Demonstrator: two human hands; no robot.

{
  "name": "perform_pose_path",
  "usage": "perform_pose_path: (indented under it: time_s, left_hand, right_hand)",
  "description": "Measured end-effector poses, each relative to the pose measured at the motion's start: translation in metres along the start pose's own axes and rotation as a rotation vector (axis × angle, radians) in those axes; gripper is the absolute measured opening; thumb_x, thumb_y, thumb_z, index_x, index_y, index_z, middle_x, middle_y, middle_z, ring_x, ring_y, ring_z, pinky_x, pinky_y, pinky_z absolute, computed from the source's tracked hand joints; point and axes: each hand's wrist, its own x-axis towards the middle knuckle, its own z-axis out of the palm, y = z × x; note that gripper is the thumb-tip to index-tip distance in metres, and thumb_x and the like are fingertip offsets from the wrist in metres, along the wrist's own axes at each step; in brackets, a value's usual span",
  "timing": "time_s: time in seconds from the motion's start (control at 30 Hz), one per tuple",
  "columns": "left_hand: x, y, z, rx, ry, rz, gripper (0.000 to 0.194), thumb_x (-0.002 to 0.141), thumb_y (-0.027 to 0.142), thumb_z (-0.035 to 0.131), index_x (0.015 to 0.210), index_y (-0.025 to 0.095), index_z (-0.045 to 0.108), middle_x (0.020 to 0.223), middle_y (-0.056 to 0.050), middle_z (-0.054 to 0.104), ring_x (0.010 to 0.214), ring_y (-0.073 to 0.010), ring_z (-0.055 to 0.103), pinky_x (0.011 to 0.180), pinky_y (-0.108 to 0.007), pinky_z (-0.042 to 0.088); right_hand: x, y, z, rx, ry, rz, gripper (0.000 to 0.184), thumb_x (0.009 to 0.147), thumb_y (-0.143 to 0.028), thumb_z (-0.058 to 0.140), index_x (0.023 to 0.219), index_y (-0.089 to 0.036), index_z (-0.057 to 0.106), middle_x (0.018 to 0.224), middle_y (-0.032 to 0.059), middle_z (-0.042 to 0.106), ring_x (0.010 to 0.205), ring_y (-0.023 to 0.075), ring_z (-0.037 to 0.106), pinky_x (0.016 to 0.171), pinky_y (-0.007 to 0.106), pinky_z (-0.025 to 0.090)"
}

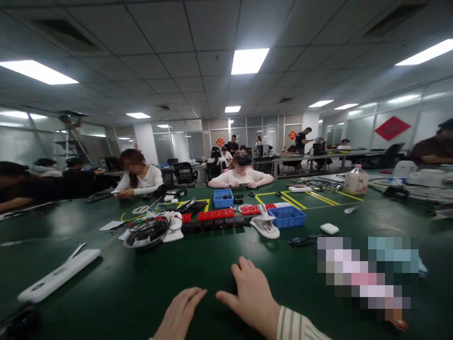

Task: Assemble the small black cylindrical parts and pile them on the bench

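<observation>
Progress unclear; red power strip [215,215] untouched.
My left hand [178,311]: fingers pressed together; my right hand [254,295]: thumb spread.

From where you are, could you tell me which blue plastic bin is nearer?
The right blue bin, just right of a white plastic clamp; the left bin sits farther away.

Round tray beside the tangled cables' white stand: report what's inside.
The round tray holds a tangle of black cables, heaped up to its rim. The cables cover its bottom, so whatever lies beneath them cannot be seen.
</observation>
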Motion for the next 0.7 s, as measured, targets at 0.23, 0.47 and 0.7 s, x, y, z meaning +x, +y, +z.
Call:
perform_pose_path:
  time_s: [0.23,0.47,0.7]
  left_hand:
    - [0.057,0.01,0.039,-0.055,-0.312,-0.073,0.045,0.058,0.04,0.071,0.097,0.019,0.061,0.1,-0.009,0.061,0.092,-0.0278,0.056,0.085,-0.041,0.044]
    - [0.063,-0.009,0.049,-0.12,-0.415,0.046,0.038,0.06,0.047,0.065,0.086,0.02,0.057,0.091,-0.005,0.059,0.084,-0.0245,0.053,0.079,-0.039,0.042]
    - [0.068,-0.01,0.049,-0.169,-0.41,0.208,0.041,0.046,0.049,0.073,0.07,0.019,0.056,0.081,-0.001,0.057,0.074,-0.0197,0.051,0.071,-0.034,0.041]
  right_hand:
    - [-0.004,-0.001,0.049,0.048,-0.053,-0.261,0.016,0.075,-0.023,0.058,0.09,-0.017,0.056,0.09,0.0048,0.056,0.084,0.0189,0.053,0.074,0.031,0.045]
    - [0.0,0.001,0.1,-0.093,0.406,-0.295,0.056,0.063,-0.073,0.054,0.079,-0.019,0.052,0.071,0.0052,0.052,0.061,0.02,0.045,0.052,0.033,0.037]
    - [0.003,-0.004,0.064,0.181,0.464,-0.828,0.033,0.098,-0.032,0.024,0.08,-0.019,0.048,0.072,-0.0005,0.058,0.064,0.0113,0.051,0.057,0.024,0.038]
